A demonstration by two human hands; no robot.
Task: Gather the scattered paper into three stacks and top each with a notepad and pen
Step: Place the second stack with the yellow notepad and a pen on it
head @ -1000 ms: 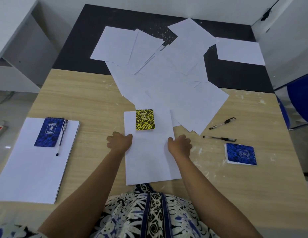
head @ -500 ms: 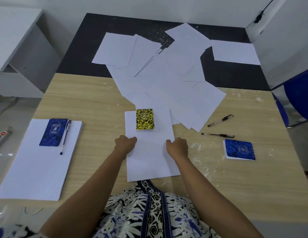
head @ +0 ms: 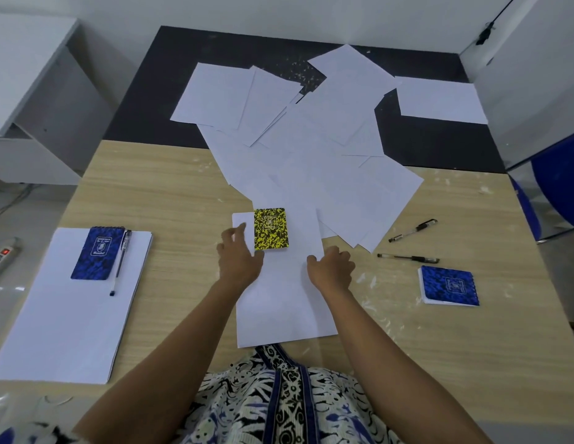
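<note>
Since the picture of half a second ago, the left hand [head: 239,256] has gone forward along the left edge of the middle stack [head: 285,302], and its fingers now reach up beside the yellow notepad [head: 271,229]. They look loosely spread and touch the paper; I cannot tell if they pinch the edge. The right hand [head: 332,267] has stayed at the right edge of the same stack, with its fingers curled down onto the sheets, not clearly gripping them.

On the left side of the table [head: 170,193] a finished stack [head: 67,315] lies with a blue notepad [head: 98,253] and a pen [head: 120,261] on it. The middle stack has its notepad but no pen. Many loose sheets [head: 311,149] are spread behind it, and some of them overlap its far edge.

I see some risks from here. If the hands push the stack to square it, the yellow notepad can slide or turn, because it only rests on smooth paper. The overlapping loose sheets can be dragged along and mixed into the stack. The two pens [head: 410,243] and the second blue notepad [head: 449,285] lie near on the right, and a wide sweep of the right arm can knock them.
</note>
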